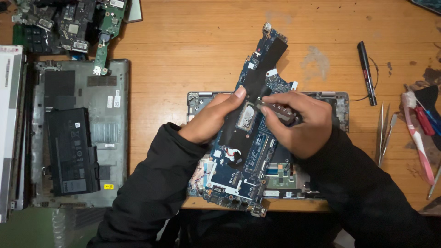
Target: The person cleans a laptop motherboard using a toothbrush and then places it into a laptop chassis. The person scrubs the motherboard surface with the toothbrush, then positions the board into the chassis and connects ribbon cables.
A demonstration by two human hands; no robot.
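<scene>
**Two hands working on a blue laptop motherboard over an opened chassis**

A blue motherboard (250, 138) is lying tilted across an opened laptop chassis (340, 103), near the front edge of the wooden table (193, 41), its upper end reaching past the chassis toward the middle of the table. The left hand (209, 119) is gripping the board's left side, thumb stretching over the top near a shiny square chip (245, 117). The right hand (298, 121) is closing around a dark, flat brush-like tool (278, 111) and pressing its tip against the board just beside that chip. Both arms are wearing black sleeves (151, 193).

To the right of the chassis, a pair of metal tweezers (383, 133) is lying on the table, and farther toward the right edge a pink toothbrush (418, 138) is resting beside red and blue screwdriver handles (427, 119). Above the tweezers, a slim black bar with a thin wire (367, 73) is sitting apart.

Toward the left edge, a grey laptop bottom cover (112, 138) is lying face up, with a black battery pack (71, 151) resting on it. At the back left corner, a pile of loose circuit boards (73, 25) is spreading out, a green one hanging over the cover's top edge. A pale slab-like device (9, 128) is standing at the far left edge.
</scene>
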